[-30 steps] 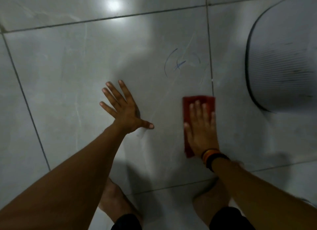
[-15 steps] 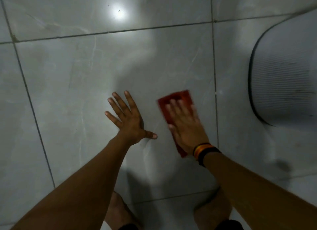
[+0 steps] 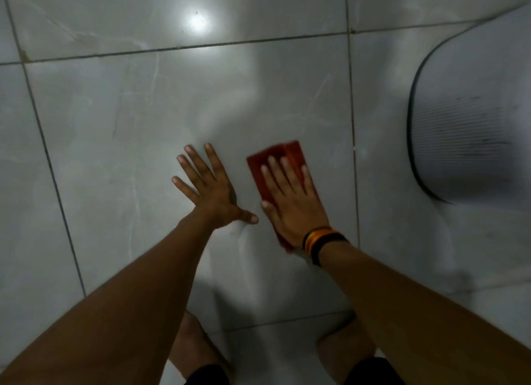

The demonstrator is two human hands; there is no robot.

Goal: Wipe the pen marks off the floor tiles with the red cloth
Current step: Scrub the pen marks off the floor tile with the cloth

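- Head view, far left: grey, glossy floor tiles [image 3: 100,154] with dark grout lines; one grout line runs down the left side, another crosses near the top, where a bright light reflection [image 3: 197,22] shines on the tile.
- Left hand [image 3: 214,192] lies flat on the centre tile, palm down, fingers spread wide and thumb stretched out toward the other hand; it has hold of nothing.
- Just beside that thumb, the right hand [image 3: 293,206] presses flat on the red cloth [image 3: 275,157], fingers extended and close together, not curled around the fabric.
- Folded into a rough rectangle, the cloth lies on the same centre tile, tilted a little to the left; its far end shows past the fingertips and a corner shows under the wrist.
- Striped wristbands [image 3: 321,241], black with orange and yellow, circle the right wrist.
- No pen marks are discernible on the tile around the cloth.
- Right of the vertical grout line, a pale ribbed object with a dark rim [image 3: 471,143] sits on the floor, well apart from the cloth; what it is cannot be told.
- Bare knees [image 3: 198,344] show at the bottom edge.
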